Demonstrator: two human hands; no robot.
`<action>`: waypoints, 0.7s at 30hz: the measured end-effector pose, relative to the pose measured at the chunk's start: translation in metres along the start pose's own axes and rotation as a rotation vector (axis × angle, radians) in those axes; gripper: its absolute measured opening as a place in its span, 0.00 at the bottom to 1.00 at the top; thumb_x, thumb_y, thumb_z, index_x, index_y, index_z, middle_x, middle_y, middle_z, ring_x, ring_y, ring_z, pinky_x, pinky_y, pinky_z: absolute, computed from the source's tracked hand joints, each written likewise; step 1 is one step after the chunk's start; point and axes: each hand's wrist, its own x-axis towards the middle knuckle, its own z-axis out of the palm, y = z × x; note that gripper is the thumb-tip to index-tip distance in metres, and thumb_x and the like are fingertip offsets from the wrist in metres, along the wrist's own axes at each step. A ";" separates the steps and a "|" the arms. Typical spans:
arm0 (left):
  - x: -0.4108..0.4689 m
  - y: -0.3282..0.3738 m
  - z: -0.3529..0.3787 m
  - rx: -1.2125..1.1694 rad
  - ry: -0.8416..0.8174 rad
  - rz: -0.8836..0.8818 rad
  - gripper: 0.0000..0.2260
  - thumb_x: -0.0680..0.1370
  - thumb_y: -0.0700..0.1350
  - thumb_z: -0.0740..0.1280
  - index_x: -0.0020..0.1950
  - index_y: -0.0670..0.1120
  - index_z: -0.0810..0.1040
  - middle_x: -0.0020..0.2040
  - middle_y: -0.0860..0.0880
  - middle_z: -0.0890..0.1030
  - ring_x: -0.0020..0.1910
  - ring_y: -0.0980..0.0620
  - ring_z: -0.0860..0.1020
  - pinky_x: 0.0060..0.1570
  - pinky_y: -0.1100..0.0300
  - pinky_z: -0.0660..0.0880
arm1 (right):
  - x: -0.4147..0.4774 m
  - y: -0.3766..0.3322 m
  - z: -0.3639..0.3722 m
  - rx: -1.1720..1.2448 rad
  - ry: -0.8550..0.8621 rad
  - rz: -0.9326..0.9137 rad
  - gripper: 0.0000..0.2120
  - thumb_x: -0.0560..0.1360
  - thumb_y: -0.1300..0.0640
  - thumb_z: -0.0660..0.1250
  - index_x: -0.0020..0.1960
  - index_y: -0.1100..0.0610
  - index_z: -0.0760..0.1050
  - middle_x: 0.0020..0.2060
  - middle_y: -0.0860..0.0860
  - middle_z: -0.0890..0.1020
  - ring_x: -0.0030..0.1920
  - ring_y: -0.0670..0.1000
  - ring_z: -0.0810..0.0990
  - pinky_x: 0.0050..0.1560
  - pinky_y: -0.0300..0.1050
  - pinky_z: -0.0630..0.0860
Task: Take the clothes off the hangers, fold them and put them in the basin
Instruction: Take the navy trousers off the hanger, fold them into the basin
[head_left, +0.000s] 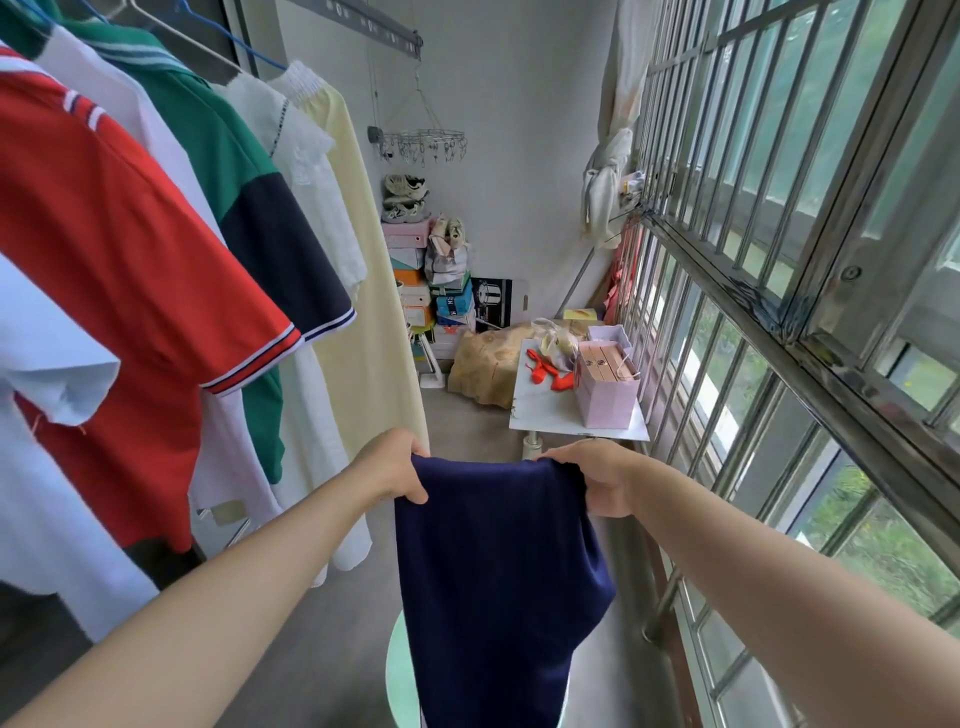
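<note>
You are stretching both bare arms forward, side by side, at about the same height. Your left hand (397, 467) and your right hand (592, 480) are each gripping a top corner of the navy garment (493, 571), with the fingers curled.

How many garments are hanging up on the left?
6, near to far: light blue shirt, red polo, white shirt, green polo, white lace blouse, pale yellow garment. More may be hidden beyond the frame.

Bare left forearm (234, 561), bare right forearm (753, 556)
</note>
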 end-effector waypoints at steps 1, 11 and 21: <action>0.000 -0.001 0.000 0.030 0.035 -0.001 0.13 0.64 0.33 0.71 0.49 0.38 0.81 0.40 0.45 0.78 0.38 0.47 0.75 0.38 0.59 0.71 | 0.000 0.000 0.000 -0.029 -0.046 -0.002 0.16 0.77 0.55 0.67 0.60 0.64 0.77 0.57 0.59 0.81 0.56 0.57 0.79 0.59 0.52 0.75; 0.001 -0.009 0.008 0.126 0.105 0.084 0.04 0.72 0.37 0.67 0.40 0.45 0.76 0.42 0.46 0.76 0.44 0.45 0.75 0.40 0.59 0.69 | -0.003 0.013 0.002 -1.135 0.263 -0.455 0.07 0.70 0.55 0.72 0.38 0.52 0.74 0.39 0.50 0.76 0.43 0.52 0.73 0.41 0.42 0.68; -0.010 -0.014 -0.008 -0.437 0.148 0.275 0.06 0.76 0.42 0.67 0.46 0.39 0.75 0.41 0.43 0.79 0.42 0.47 0.77 0.44 0.53 0.72 | -0.004 0.038 0.002 -0.015 0.205 -0.359 0.14 0.81 0.48 0.57 0.51 0.54 0.79 0.47 0.53 0.83 0.49 0.53 0.80 0.60 0.50 0.72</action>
